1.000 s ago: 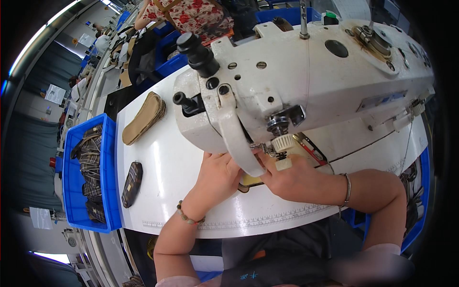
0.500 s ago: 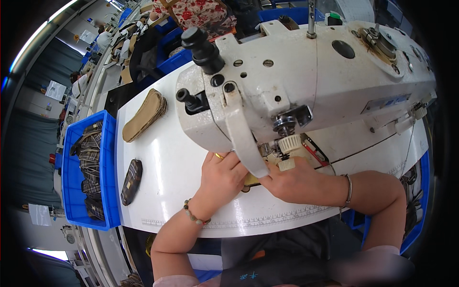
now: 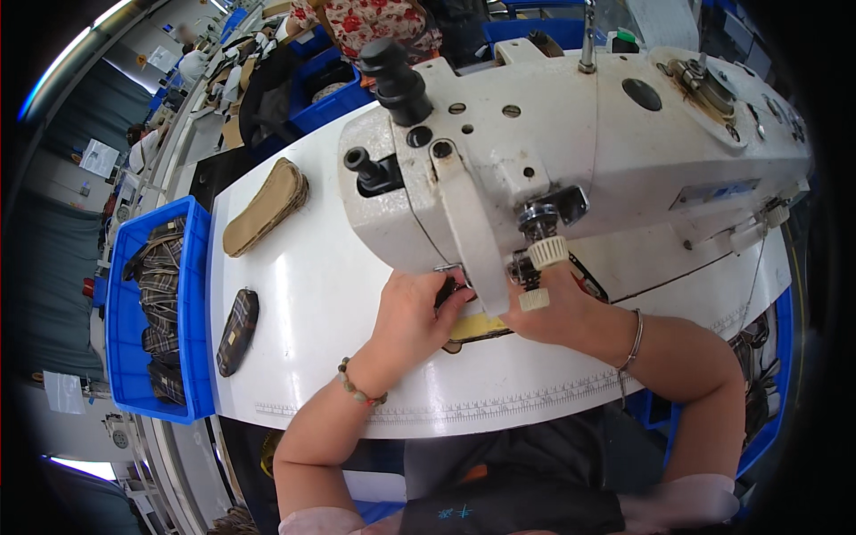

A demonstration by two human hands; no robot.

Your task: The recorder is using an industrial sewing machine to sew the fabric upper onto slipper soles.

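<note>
- Both hands sit closer under the sewing machine (image 3: 571, 152) head than a second ago, so the piece seems to be feeding to the needle.
- Left hand (image 3: 415, 312) presses, fingers curled on the tan piece (image 3: 477, 327); right hand (image 3: 557, 312) rests flat (fingertips hidden).
- The piece lies left-right on the white table (image 3: 303, 303).
- Farther left: blue bin (image 3: 192, 312), stacked soles (image 3: 265, 207).

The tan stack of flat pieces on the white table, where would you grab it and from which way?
Grip the tan stack across its narrow middle, coming from above. It lies flat and slanted on the white table, long and slim, with bare tabletop along both long sides, so fingers probably fit there.
</note>
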